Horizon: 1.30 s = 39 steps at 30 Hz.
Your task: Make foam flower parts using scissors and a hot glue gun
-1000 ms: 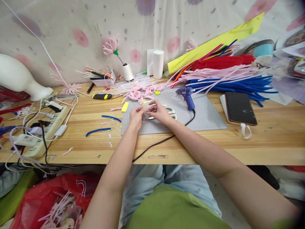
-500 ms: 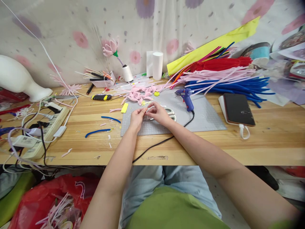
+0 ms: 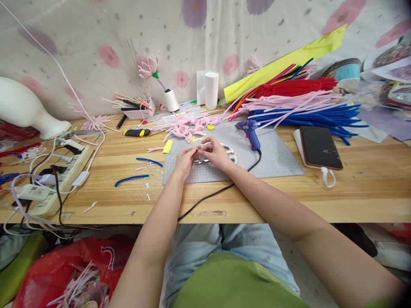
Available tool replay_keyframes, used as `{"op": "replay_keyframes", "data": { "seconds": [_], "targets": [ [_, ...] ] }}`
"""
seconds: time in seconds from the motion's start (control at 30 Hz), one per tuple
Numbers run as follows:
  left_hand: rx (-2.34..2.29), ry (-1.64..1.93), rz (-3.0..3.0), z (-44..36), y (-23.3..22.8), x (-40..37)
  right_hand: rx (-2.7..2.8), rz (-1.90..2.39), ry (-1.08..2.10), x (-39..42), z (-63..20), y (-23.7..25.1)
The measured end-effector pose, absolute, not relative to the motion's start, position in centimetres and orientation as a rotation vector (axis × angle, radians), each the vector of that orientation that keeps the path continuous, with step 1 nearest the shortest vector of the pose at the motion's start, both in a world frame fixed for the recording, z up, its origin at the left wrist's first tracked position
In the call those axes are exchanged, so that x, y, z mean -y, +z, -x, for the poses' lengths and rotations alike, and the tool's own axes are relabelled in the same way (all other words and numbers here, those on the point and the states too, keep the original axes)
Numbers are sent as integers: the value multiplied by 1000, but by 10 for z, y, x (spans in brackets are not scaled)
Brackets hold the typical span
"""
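Note:
My left hand (image 3: 186, 160) and my right hand (image 3: 215, 152) meet over the grey cutting mat (image 3: 276, 162). Both have their fingers pinched together around something small, which the fingertips mostly hide. Beneath my right hand lies a pair of scissors with white handles (image 3: 231, 159), partly covered. Just behind the hands are pink pipe-cleaner petals (image 3: 183, 128) and a small yellow coil (image 3: 210, 127). A blue glue gun (image 3: 252, 134) rests on the mat to the right, its black cord (image 3: 208, 196) running toward the table's front edge.
Bundles of blue (image 3: 308, 116), pink and red pipe cleaners lie at the back right, near a black phone (image 3: 322, 147). On the left are a power strip (image 3: 69, 179) with cables, a utility knife (image 3: 136, 132) and blue offcuts (image 3: 131, 179). A pipe-cleaner flower (image 3: 149, 67) stands at the back.
My hands stay together in nearly the same place, with only slight finger movement. The view has shifted a little; the objects on the table lie as before.

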<state>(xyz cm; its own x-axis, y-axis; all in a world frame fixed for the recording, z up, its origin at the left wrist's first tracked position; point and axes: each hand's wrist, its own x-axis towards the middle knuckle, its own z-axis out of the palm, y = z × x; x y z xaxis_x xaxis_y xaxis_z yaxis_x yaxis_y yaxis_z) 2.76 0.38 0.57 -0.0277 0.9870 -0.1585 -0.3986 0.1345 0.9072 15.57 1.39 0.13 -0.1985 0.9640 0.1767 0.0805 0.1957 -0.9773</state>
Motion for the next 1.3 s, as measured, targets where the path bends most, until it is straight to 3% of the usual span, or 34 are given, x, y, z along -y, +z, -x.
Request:
{"op": "replay_keyframes", "data": {
  "seconds": [0.43, 0.63, 0.83, 1.3],
  "targets": [
    [-1219, 1339, -889, -29, 2, -4, 1540, 1030, 1164, -12, -158, 5],
    [-1358, 1307, -1129, -27, 1, -2, 1535, 1084, 975, -11, -159, 8],
    [-1362, 1228, -1519, -29, 3, 3, 1444, 983, 1200, -19, -163, 7],
    [-1245, 1205, -1118, -32, 5, 2, 1265, 1042, 1334, -25, -166, 7]
  ]
}}
